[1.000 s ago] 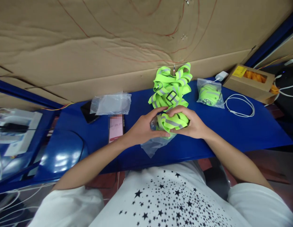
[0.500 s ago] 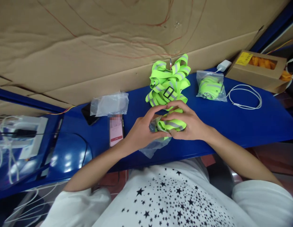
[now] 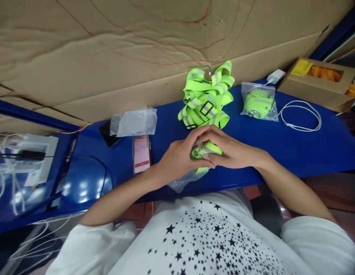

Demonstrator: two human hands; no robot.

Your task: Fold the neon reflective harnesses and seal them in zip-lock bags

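Between my two hands is a rolled neon-green reflective strap (image 3: 212, 147) with grey stripes, partly inside a clear plastic bag (image 3: 180, 182). My left hand (image 3: 180, 156) grips the bag around its mouth, thumb below and fingers above. From the other side my right hand (image 3: 233, 149) is closed around the strap roll, its fingertips meeting the left hand's. Part of the strap shows through the plastic beneath my hands. Just beyond them lies a loose heap of the same green straps (image 3: 207, 97) with black buckles.
A bagged green strap (image 3: 259, 103), a coiled white cable (image 3: 300, 116), a white charger (image 3: 276, 77) and a cardboard box (image 3: 315, 84) are on the right. To the left are a lit phone (image 3: 142, 154), clear bags (image 3: 134, 122) and a dark phone (image 3: 108, 135). The blue table (image 3: 280, 152) meets a cardboard wall.
My left hand has moved right, drawing the bag over the end of the strap roll. My hands are now closer together, fingers overlapping. The view has shifted slightly.
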